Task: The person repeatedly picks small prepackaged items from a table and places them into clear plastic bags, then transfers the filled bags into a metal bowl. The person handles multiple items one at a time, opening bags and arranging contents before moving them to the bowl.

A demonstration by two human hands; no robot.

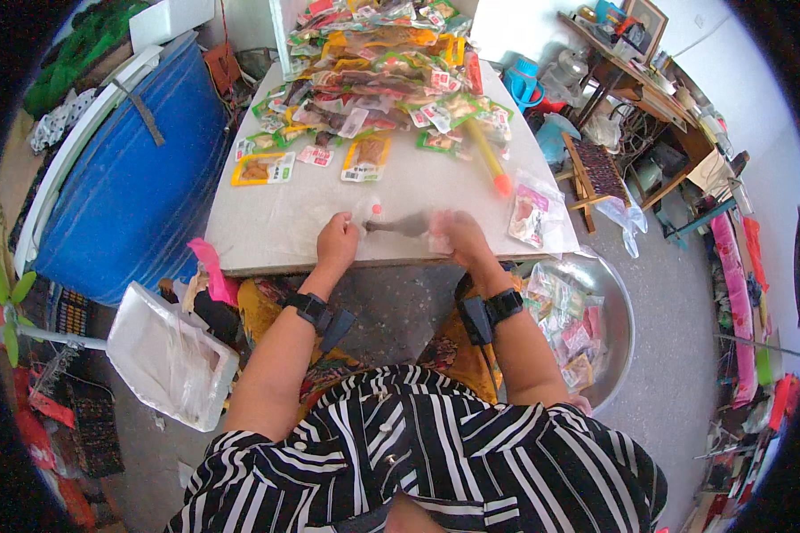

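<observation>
Near the table's front edge, a clear plastic pouch (400, 225) with a dark drumstick-shaped piece of food inside is stretched between both hands, blurred by motion. My left hand (338, 241) is curled closed at the pouch's left end, by the narrow tip of the food. At the other end my right hand (470, 241) grips the pouch beside its red and white printed part. Beyond them lie a yellow-edged food packet (263, 168) and another yellow-edged packet (367, 157). To the right, a clear packet with a purple and white label (529, 213) lies on the table (293, 220).
A heap of food packets (380, 73) covers the table's far part, with a yellow tube with an orange end (485, 156) against it. Below right stands a metal basin (623, 333) holding several packets. A blue tub (133, 173) and a white foam box (167, 360) are left.
</observation>
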